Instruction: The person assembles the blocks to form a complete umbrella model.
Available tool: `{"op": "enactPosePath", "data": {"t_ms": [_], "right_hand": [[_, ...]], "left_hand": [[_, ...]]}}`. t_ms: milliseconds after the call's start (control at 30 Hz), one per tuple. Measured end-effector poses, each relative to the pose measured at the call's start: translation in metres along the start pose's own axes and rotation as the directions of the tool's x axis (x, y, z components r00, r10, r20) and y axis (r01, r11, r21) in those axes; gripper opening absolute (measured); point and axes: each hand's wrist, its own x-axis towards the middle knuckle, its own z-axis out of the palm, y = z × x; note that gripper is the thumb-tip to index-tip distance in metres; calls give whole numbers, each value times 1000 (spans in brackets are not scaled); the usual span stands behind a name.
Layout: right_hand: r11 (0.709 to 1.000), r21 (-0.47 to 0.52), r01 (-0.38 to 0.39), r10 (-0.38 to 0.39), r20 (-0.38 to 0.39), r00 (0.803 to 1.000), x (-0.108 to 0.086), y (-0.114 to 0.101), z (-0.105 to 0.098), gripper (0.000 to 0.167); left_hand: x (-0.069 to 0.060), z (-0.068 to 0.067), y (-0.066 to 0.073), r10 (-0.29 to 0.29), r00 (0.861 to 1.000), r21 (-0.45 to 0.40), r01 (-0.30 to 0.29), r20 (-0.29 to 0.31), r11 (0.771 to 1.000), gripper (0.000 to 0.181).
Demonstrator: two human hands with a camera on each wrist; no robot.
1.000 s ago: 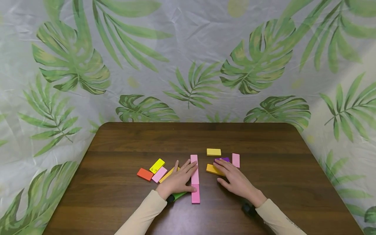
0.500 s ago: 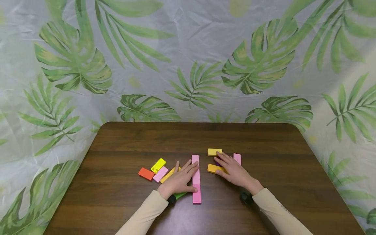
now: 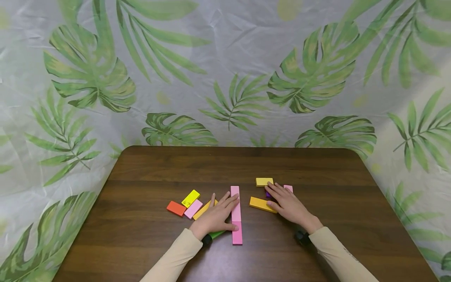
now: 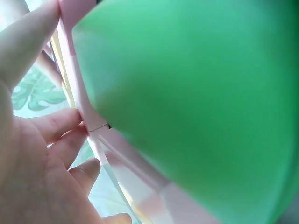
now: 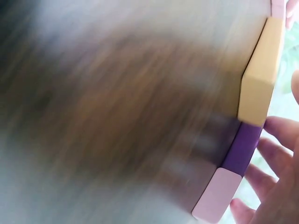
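In the head view my left hand (image 3: pixel 215 217) lies with spread fingers over a straight row of pink blocks (image 3: pixel 235 205), its fingertips and thumb touching them. A green block (image 3: pixel 217 234) shows partly beneath this hand and fills much of the left wrist view. A yellow-orange block (image 3: pixel 203 210) sits under its far side. My right hand (image 3: pixel 291 203) rests with extended fingers over a purple block (image 5: pixel 241 148), mostly hidden in the head view. One fingertip meets the pale yellow block (image 3: pixel 263 181); the thumb is at the orange block (image 3: pixel 260 203). A pink block (image 3: pixel 288 188) shows beyond the fingers.
Left of the left hand lie a red block (image 3: pixel 176 208), a bright yellow block (image 3: pixel 191 198) and a light pink block (image 3: pixel 193 209). All rest on a dark wooden table (image 3: pixel 158 168). Behind it hangs a leaf-patterned cloth (image 3: pixel 232 51).
My right hand has shifted slightly right, after first reaching the pale yellow block. That block and the purple one have slid right, and the orange block shows more. The left hand stays in place.
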Motion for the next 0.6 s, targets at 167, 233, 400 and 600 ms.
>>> {"op": "enactPosePath", "data": {"t_ms": [167,233,400,600], "right_hand": [[1000,11,-25,25,8,1000,-6,9,-3,58],[999,14,-35,35,15,999,-8,12,-4,59],[1000,-3,-31,31,4,1000,-11,15,-6,59],[997,-24,69,-70,-74,995,-11,7,-4,59]], "left_hand": [[0,0,0,2,1000,12,-2,1,1000,86],[0,0,0,4,1000,12,-4,2,1000,86],[0,0,-1,11,1000,9,-11,-1,1000,86],[0,1,-1,13,1000,-1,-13,-2,1000,86]]}}
